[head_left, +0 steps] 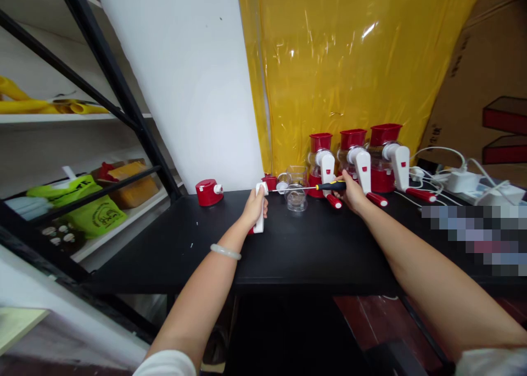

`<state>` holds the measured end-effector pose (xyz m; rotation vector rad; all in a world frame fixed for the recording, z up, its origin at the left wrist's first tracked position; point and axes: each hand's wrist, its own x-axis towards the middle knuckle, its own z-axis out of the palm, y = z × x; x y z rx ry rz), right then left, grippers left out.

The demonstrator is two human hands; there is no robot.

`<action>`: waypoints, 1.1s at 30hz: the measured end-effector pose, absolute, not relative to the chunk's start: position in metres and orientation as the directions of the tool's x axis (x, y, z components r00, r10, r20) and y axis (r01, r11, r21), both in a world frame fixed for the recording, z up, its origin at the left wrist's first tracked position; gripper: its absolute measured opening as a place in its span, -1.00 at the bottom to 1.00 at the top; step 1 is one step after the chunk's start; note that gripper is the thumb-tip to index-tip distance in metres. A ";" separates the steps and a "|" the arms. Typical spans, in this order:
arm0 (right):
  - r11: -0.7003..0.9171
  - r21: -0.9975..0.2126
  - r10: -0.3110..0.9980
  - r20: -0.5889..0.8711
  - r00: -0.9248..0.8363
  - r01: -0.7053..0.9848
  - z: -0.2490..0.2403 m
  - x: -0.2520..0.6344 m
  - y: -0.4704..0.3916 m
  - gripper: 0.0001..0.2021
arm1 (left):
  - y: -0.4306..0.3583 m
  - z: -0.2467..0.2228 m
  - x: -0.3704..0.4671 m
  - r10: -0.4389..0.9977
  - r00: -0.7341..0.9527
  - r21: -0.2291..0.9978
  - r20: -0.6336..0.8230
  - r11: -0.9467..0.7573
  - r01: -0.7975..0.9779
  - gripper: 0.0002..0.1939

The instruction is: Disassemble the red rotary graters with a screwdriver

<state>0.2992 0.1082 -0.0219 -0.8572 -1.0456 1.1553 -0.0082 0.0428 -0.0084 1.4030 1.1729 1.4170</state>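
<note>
Both bare hands work above the black tabletop (pixel 304 250), at its far side and left of a row of three red-and-white crank units (pixel 382 177). The left hand (pixel 254 205) has its grip closed around a white crank (pixel 259 225), held roughly upright, with the round fitting at its top facing right and a bit of red showing at its lower end. The right hand (pixel 351 192) has its grip closed on the dark, yellow-banded handle of a screwdriver (pixel 331 186); the shaft runs nearly level to the left, its tip at the crank's round fitting. Whether the tip is seated inside cannot be told at this scale. A pale bracelet (pixel 225 251) circles the left wrist. Clear plastic parts (pixel 296 199) lie just behind and below the shaft, between the hands; a small red part (pixel 269 181) shows behind the crank. A red base (pixel 209 194) with a white side fitting sits apart, left of the left hand. The three units stand upright side by side, each with a red hopper, a white crank arm and a red handle; the right hand is in front of them. White adapters and cables (pixel 463 180) lie right of the row. Yellow film (pixel 349 63) covers the surface behind.
</note>
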 end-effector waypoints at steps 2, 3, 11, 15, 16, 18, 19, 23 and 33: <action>0.245 -0.942 0.969 0.232 0.082 -0.227 -0.023 0.299 0.108 -0.55 | 0.043 -0.009 -0.009 0.965 -0.060 0.966 0.255 -0.251 0.065 -0.46; 0.264 -0.939 0.964 0.254 0.076 -0.221 -0.023 0.298 0.108 -0.56 | 0.043 -0.009 -0.009 0.966 -0.060 0.966 0.252 -0.249 0.065 -0.46; 0.277 -0.897 0.961 0.259 0.099 -0.345 -0.024 0.298 0.111 -0.60 | 0.045 -0.010 -0.008 0.971 -0.050 0.970 0.233 -0.229 0.080 -0.46; 0.314 -0.938 0.945 0.295 0.138 -0.146 -0.030 0.302 0.115 -0.51 | 0.042 -0.009 -0.007 0.970 -0.055 0.969 0.236 -0.231 0.084 -0.48; 0.322 -0.939 0.942 0.305 0.142 -0.117 -0.031 0.302 0.115 -0.51 | 0.042 -0.009 -0.007 0.970 -0.057 0.969 0.236 -0.231 0.084 -0.48; 0.321 -0.936 0.943 0.301 0.140 -0.145 -0.030 0.300 0.114 -0.57 | 0.041 -0.008 -0.006 0.971 -0.061 0.971 0.230 -0.225 0.083 -0.48; 0.310 -0.931 0.948 0.288 0.132 -0.191 -0.029 0.299 0.114 -0.60 | 0.041 -0.008 -0.006 0.972 -0.065 0.972 0.226 -0.220 0.083 -0.48; 0.259 -0.908 0.966 0.240 0.100 -0.329 -0.024 0.297 0.112 -0.70 | 0.043 -0.008 -0.007 0.973 -0.069 0.973 0.219 -0.213 0.090 -0.49; 0.279 -0.958 0.952 0.266 0.151 -0.074 -0.029 0.303 0.114 -0.68 | 0.042 -0.007 -0.008 0.969 -0.056 0.969 0.240 -0.235 0.080 -0.50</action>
